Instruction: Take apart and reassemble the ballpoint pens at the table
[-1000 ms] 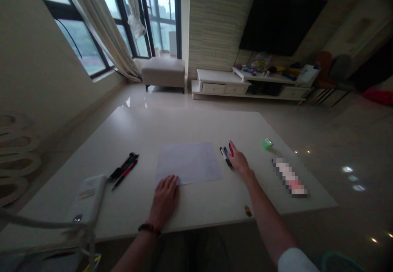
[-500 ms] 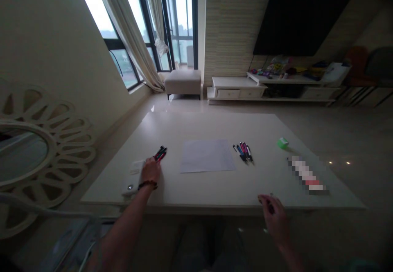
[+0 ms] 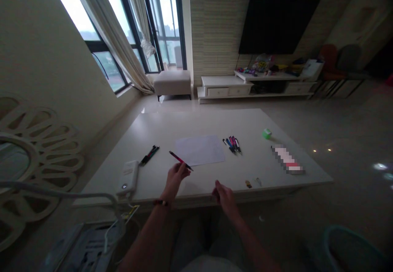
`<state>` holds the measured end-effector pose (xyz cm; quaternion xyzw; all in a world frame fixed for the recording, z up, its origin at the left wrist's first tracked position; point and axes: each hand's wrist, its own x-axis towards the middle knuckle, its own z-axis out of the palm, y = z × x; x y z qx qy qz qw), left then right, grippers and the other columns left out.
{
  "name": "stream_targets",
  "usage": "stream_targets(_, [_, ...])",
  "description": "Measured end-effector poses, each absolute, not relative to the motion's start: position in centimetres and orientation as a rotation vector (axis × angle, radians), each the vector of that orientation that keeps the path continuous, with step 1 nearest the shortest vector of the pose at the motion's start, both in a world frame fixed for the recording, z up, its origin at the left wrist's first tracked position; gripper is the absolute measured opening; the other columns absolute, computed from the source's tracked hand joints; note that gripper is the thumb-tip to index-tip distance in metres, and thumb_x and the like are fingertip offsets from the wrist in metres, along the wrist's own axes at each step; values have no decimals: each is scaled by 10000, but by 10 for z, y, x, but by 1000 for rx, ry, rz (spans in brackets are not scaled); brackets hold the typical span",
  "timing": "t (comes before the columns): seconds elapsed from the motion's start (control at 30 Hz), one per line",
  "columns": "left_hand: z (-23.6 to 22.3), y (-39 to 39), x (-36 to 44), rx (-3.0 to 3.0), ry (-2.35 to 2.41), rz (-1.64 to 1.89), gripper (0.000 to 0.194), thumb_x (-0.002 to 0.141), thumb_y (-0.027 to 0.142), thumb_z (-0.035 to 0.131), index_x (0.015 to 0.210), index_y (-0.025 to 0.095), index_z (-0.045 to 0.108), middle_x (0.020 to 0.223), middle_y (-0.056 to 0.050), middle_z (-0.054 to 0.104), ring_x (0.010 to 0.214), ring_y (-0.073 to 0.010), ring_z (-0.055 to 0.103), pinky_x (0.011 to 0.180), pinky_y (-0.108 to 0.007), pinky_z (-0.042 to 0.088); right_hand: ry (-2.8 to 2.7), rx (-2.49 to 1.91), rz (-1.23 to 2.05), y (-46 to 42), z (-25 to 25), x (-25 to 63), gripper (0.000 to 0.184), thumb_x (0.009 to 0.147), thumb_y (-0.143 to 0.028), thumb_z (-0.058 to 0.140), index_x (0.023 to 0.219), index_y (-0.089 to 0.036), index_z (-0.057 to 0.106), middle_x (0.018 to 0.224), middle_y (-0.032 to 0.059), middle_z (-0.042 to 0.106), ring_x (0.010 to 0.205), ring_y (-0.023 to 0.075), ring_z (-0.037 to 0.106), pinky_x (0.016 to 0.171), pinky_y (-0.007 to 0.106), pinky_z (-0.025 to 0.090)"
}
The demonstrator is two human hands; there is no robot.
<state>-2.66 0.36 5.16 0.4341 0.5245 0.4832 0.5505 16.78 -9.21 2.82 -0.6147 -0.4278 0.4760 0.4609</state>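
Observation:
My left hand (image 3: 176, 177) grips a red-and-black pen (image 3: 181, 160), tilted over the front left part of the paper (image 3: 202, 148). At the table's front edge is my right hand (image 3: 225, 198), its fingers curled closed. Whatever may be inside them is hidden. Several pens and pencils (image 3: 232, 144) lie bunched to the right of the paper. Left of it, a few more dark pens (image 3: 150, 155) rest beside a white power strip (image 3: 128, 176). Two small items lie right of my right hand: a brownish piece (image 3: 248, 184) and a pale one (image 3: 258, 181).
A small green container (image 3: 267, 133) stands on the right side of the white table (image 3: 162, 124). Nearer me lies a blurred-out long object (image 3: 287, 159). A grey cable (image 3: 76, 189) crosses at lower left, and a teal-rimmed bin (image 3: 330, 233) is at lower right.
My left hand has lifted a red-and-black pen from the left group and brought it right, towards the paper. My right hand has moved left, leaving two small items in view.

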Motion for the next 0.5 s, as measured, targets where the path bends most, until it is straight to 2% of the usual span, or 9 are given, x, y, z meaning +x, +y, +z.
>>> stream_targets(0.1, [56, -27, 13, 1012, 1113, 1149, 412, 693, 490, 604, 877, 125, 548, 721, -46, 622, 653, -132, 603, 610, -253, 485, -871, -1389, 1463, -67, 40, 140, 589, 739, -695, 349, 504, -176, 497, 359, -28, 390, 315, 88, 344, 348, 219, 251])
stream_targets(0.27, [57, -41, 28, 1043, 1132, 1070, 442, 611, 490, 674, 840, 127, 572, 665, -26, 607, 573, -110, 570, 501, -210, 435, -642, -1180, 1461, -55, 42, 142, 424, 674, -572, 540, 531, -197, 401, 342, -99, 285, 291, 43, 214, 326, 195, 148])
stream_targets(0.5, [68, -31, 6, 1297, 1124, 939, 401, 607, 435, 697, 864, 136, 623, 657, -29, 633, 604, -133, 575, 576, -247, 455, -760, -1062, 1530, -52, 42, 181, 294, 646, -406, 588, 560, -185, 414, 397, -100, 346, 306, 28, 223, 324, 182, 116])
